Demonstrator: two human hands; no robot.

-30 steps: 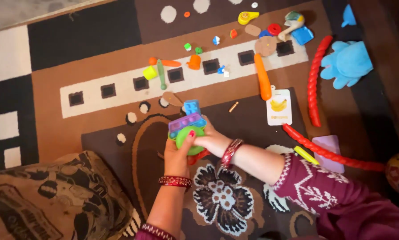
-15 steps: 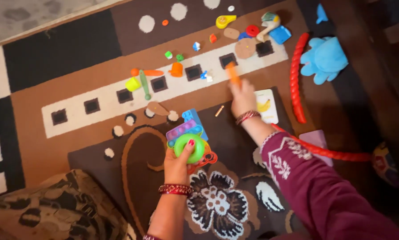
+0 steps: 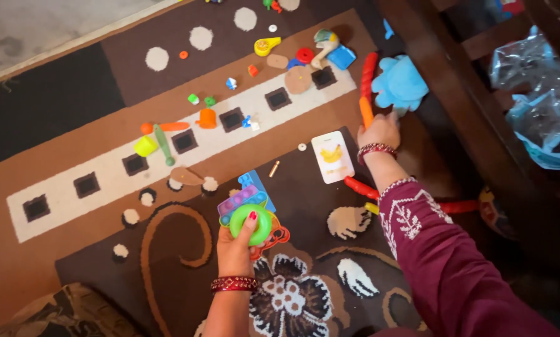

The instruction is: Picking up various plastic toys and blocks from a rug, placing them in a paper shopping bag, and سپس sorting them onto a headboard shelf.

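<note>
My left hand (image 3: 235,248) grips a stack of toys low in the middle of the rug: a green ring (image 3: 251,223) on top, a purple bubble toy (image 3: 239,201) and a blue brick piece (image 3: 255,181) behind it, and an orange-red plastic piece (image 3: 277,236) underneath. My thumb presses on the green ring. My right hand (image 3: 378,131) is stretched out to the right and is closed around an orange stick-shaped toy (image 3: 366,110). It sits close to a blue plush toy (image 3: 400,83) and a curved red bumpy tube (image 3: 368,66).
Small toys lie scattered on the patterned brown rug (image 3: 74,150): a yellow whistle (image 3: 266,45), an orange cup (image 3: 207,118), a yellow cup (image 3: 145,146), a green stick (image 3: 163,143), a banana picture card (image 3: 332,156). A clear plastic bag (image 3: 542,100) lies on dark furniture at right.
My right hand left the stack, picked up the orange stick toy and carried it right toward the blue plush. My left hand kept hold of the stack. The view shifted right.
</note>
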